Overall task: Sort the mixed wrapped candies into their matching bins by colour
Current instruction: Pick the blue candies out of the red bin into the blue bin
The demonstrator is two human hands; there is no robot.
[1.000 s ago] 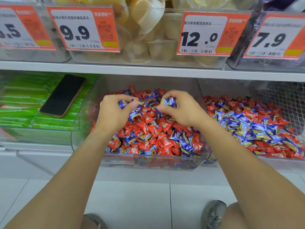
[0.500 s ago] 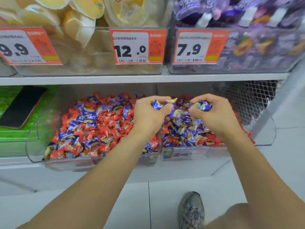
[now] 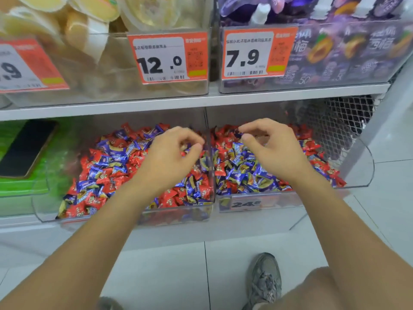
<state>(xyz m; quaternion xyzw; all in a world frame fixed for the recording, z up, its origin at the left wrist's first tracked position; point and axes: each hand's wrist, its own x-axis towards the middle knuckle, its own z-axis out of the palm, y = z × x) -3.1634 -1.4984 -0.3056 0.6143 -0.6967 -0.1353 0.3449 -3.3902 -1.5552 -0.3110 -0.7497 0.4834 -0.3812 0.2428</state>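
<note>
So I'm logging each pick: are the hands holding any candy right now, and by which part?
Neither visibly holds a candy: left hand and right hand hover with loosely curled fingers.

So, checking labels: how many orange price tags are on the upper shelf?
3: a cut-off tag at the left edge, the 12.0 tag in the middle, the 7.9 tag right of it. Others may lie outside view.

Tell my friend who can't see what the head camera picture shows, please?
Two bare hands hover over two clear bins of mixed red and blue wrapped candies on a low shop shelf: the left hand over the left bin, the right hand over the right bin. Both have loosely curled fingers. Orange price tags hang above.
</note>
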